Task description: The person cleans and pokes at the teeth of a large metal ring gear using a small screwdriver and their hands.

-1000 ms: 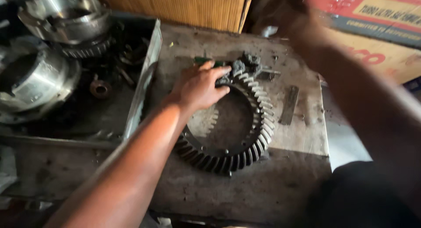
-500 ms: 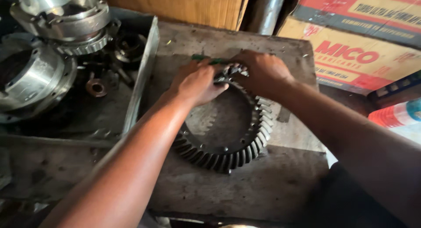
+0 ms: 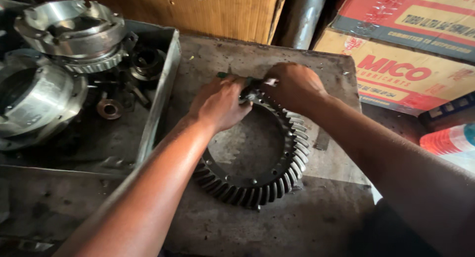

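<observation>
On the steel plate (image 3: 316, 222), our left hand (image 3: 220, 103) and right hand (image 3: 294, 86) both grip a small metal part (image 3: 253, 91) at the ring gear's (image 3: 257, 187) far edge; differential housings (image 3: 69, 32) sit far left.

1. Work surface: a grey, stained slab (image 3: 316, 222), set against a wooden panel.
2. Ring gear (image 3: 269, 180), large and dark, lying flat on the slab with its teeth facing up; its far edge is hidden.
3. Thin flat metal strip (image 3: 322, 138), lying just to the right of the gear.
4. Metal tray (image 3: 157, 108), grimy, standing along the slab's left edge.
</observation>
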